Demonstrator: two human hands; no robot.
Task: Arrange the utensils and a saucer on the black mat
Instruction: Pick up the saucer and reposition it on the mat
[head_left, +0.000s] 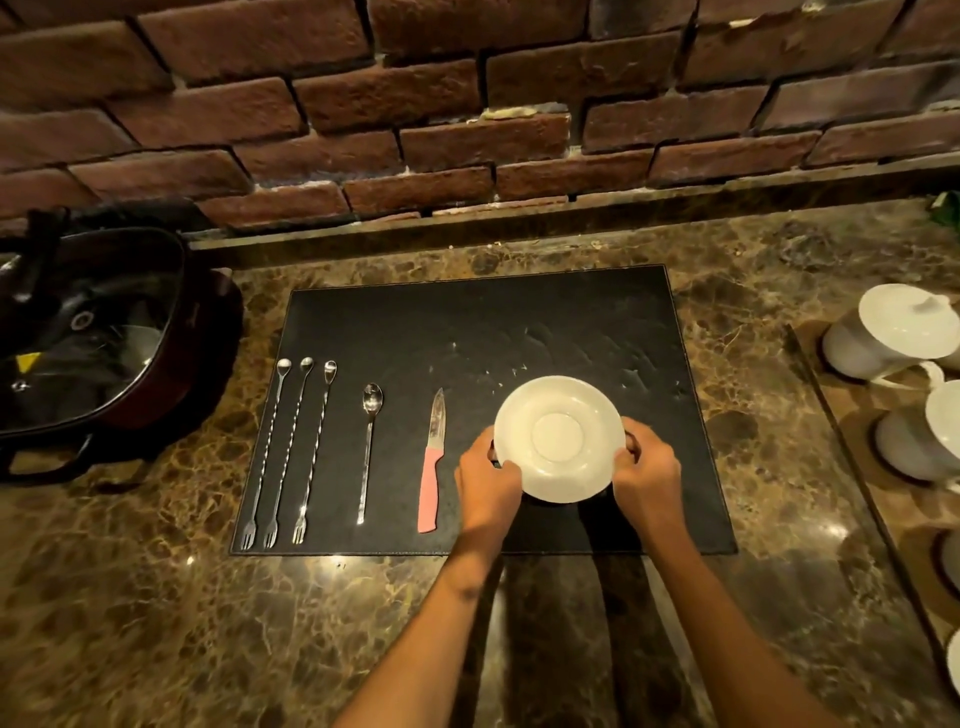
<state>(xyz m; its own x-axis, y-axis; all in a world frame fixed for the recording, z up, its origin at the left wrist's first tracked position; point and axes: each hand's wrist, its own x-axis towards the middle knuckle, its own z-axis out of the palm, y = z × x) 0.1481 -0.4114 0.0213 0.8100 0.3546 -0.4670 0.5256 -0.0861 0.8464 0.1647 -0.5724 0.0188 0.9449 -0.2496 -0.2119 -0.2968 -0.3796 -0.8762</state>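
A black mat (519, 322) lies on the marble counter. A white saucer (559, 437) is over its right-middle part, held at its rim from both sides: my left hand (487, 483) on its left edge, my right hand (647, 475) on its right edge. I cannot tell whether the saucer rests on the mat or hovers just above it. Left of it lies a pink-handled knife (432, 467), then a teaspoon (369, 447), then three long twisted bar spoons with fork ends (291, 452), all in parallel with their handles toward me.
A dark open bag (93, 338) sits at the left on the counter (156, 597). At the right, a wooden tray (852, 467) carries white cups and a lidded pot (893, 332). A brick wall (467, 104) rises behind the mat.
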